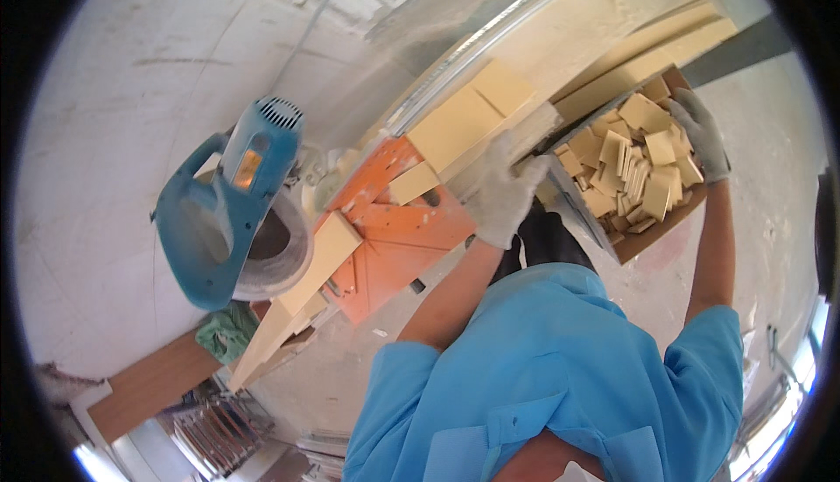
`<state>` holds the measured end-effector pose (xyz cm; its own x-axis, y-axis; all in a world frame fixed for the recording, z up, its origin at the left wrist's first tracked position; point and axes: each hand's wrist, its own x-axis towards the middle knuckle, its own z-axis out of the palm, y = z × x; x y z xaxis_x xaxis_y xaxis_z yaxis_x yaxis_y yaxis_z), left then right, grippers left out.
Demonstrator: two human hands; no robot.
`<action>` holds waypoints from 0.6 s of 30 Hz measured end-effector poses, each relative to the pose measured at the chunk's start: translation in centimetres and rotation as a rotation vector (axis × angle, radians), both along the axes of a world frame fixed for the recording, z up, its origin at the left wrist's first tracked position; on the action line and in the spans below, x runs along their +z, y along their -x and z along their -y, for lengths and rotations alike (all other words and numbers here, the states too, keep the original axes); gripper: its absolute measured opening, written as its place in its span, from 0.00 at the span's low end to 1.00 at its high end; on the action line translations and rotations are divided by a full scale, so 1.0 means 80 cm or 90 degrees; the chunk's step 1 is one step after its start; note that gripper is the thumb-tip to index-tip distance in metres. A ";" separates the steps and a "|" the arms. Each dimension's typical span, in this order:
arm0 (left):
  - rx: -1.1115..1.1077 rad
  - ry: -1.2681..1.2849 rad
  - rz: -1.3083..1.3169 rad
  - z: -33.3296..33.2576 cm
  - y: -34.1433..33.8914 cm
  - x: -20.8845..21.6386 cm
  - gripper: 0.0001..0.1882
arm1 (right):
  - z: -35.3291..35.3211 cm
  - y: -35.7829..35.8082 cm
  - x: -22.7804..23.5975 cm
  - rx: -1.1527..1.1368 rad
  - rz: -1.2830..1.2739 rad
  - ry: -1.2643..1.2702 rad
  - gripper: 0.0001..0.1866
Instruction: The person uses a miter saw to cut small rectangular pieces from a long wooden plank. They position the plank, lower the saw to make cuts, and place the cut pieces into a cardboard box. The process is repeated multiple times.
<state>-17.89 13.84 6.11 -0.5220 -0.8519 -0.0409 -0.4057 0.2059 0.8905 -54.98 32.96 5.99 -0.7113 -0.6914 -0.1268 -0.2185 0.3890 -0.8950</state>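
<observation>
— What's the room like from your feed?

— I see a pale concrete floor point(131, 71) and an orange saw surface point(394, 246) strewn with cream foam slabs point(455, 123). A blue power saw point(232, 202) sits left.

— And the grips?

— My left gloved hand point(503, 193) and right gloved hand point(700, 132) each clasp an edge of the brown cardboard box point(665, 224) full of small yellow foam offcuts point(634, 163), held between them beside the surface.

I see a gray concrete floor point(131, 88) with cracks and white dust. Bright light comes in low at the corners. A brown board point(153, 383) lies there.
</observation>
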 end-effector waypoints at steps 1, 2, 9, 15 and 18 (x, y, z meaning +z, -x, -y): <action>0.054 0.023 0.047 0.020 -0.028 -0.008 0.40 | 0.034 -0.014 -0.012 0.051 -0.127 -0.052 0.30; 0.111 0.069 0.068 0.038 -0.058 -0.016 0.39 | 0.079 -0.031 -0.025 0.075 -0.077 -0.052 0.30; 0.089 0.393 0.423 0.121 -0.191 -0.038 0.37 | 0.284 -0.151 -0.035 0.146 -0.371 -0.259 0.41; 0.195 0.021 0.225 0.135 -0.117 -0.028 0.38 | 0.311 -0.153 -0.024 0.162 -0.237 -0.320 0.42; 0.235 0.001 0.241 0.143 -0.074 -0.021 0.37 | 0.318 -0.162 -0.041 0.231 -0.156 -0.286 0.42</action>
<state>-11.93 2.37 4.43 -0.1355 -0.9766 -0.1671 -0.7448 -0.0108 0.6672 -42.04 7.51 2.73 -0.4862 -0.8115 -0.3243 -0.5856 0.5780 -0.5684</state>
